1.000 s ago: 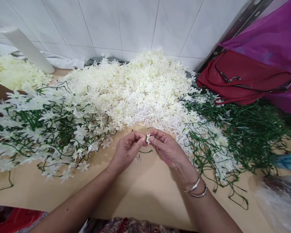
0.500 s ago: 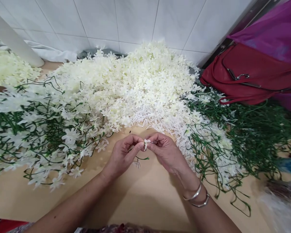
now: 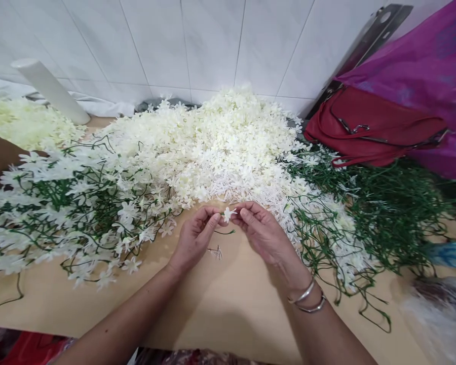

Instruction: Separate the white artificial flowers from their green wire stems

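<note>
Between my two hands, just above the table, is a small white artificial flower with its petals spread. My left hand is closed, thumb and forefinger pinching the flower at its base. A thin green stem extends from beneath the left fingers. My right hand has its fingertips drawn together at the flower's right petal; the exact contact is small and partly hidden. Below the left fingers, a few white stamen pieces lie on the table.
A large heap of white blossoms lies against the tiled wall. Stemmed white flowers spread at left, with green stems at right. A red handbag, a purple bag and a white roll stand behind.
The flower, pinched and mostly covered by fingers before, now shows with open petals. My right fingertips have drawn slightly away to the right. The head view has shifted.
</note>
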`<state>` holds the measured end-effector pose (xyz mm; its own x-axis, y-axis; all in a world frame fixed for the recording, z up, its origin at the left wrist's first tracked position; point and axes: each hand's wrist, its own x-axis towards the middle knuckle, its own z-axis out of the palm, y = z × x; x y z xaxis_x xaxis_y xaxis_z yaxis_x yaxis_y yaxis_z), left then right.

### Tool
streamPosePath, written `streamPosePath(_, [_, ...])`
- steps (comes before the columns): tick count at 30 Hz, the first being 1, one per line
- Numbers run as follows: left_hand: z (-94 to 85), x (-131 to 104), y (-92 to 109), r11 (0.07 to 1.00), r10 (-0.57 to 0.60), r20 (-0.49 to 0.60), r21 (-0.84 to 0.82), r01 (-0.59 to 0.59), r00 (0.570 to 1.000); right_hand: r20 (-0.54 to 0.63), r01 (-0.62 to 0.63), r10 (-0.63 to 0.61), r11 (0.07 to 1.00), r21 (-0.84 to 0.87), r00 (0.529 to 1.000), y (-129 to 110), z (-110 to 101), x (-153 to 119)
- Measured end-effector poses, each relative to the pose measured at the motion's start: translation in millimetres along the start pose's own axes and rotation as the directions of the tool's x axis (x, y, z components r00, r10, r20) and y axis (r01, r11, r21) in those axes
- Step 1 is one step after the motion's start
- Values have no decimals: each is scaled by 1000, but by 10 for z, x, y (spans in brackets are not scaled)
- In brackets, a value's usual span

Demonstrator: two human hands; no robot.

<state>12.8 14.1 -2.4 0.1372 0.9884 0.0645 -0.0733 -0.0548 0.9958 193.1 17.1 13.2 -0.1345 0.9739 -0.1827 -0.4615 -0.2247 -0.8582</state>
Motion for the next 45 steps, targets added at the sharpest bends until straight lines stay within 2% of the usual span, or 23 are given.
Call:
streamPosePath(2, [-1, 5, 19, 999, -1, -41, -41, 0, 999, -56, 72, -74, 997, -36, 996, -40, -23, 3])
streamPosePath(4, [-1, 6, 40, 998, -3, -76, -58, -1, 997, -95, 157, -171, 977, -141, 981, -73, -43, 3])
streamPosePath(7, [6, -1, 61, 999, 0, -117, -44, -5, 993, -133, 254, -313, 906, -337, 940, -84, -62, -3])
streamPosePath(9, [3, -9, 54, 1000, 15, -154, -24, -19, 988, -153, 276, -369, 863, -424, 917, -60, -68, -6])
streamPosePath(11, [-20, -24, 35, 999, 17, -196, 32, -11, 980, -123, 297, -416, 799, -524, 901, -22, -72, -2])
streamPosePath(13, [-69, -54, 26, 990, 8, -212, 141, 23, 977, -21, 349, -478, 670, -655, 878, 11, -76, 17])
streamPosePath(15, [-138, -101, 47, 953, 34, -186, 302, 24, 982, 106, 407, -544, 470, -783, 832, 34, -77, 56])
streamPosePath(17, [-209, -158, 99, 873, 112, -125, 487, -38, 986, 204, 422, -590, 257, -869, 781, 47, -74, 108])
streamPosePath(19, [-268, -213, 157, 759, 199, -43, 639, -126, 979, 278, 403, -593, 86, -911, 756, 53, -67, 157])
streamPosePath(21, [-305, -260, 195, 661, 264, 18, 724, -194, 964, 315, 378, -567, -7, -926, 761, 51, -59, 181])
streamPosePath(23, [-318, -310, 203, 585, 325, 43, 775, -237, 945, 336, 366, -542, -56, -929, 771, 39, -55, 172])
streamPosePath(26, [-302, -404, 190, 467, 393, 104, 833, -296, 914, 406, 403, -497, -119, -907, 767, 6, -61, 107])
streamPosePath(29, [-277, -482, 195, 362, 400, 221, 853, -375, 890, 457, 430, -449, -167, -887, 768, -19, -77, 37])
streamPosePath(31, [-270, -494, 209, 317, 397, 248, 867, -385, 884, 465, 427, -425, -187, -885, 777, -22, -89, 11])
streamPosePath(34, [-270, -468, 226, 298, 379, 251, 878, -374, 891, 467, 420, -408, -206, -884, 784, -8, -101, 7])
streamPosePath(38, [-266, -485, 216, 332, 317, 307, 851, -408, 898, 490, 444, -418, -211, -871, 765, 16, -109, 18])
streamPosePath(41, [-276, -543, 199, 354, 241, 367, 828, -434, 898, 484, 459, -443, -170, -872, 755, 19, -115, 7])
streamPosePath(45, [-288, -548, 183, 354, 220, 381, 827, -437, 898, 347, 430, -579, 7, -903, 738, 13, -121, -19])
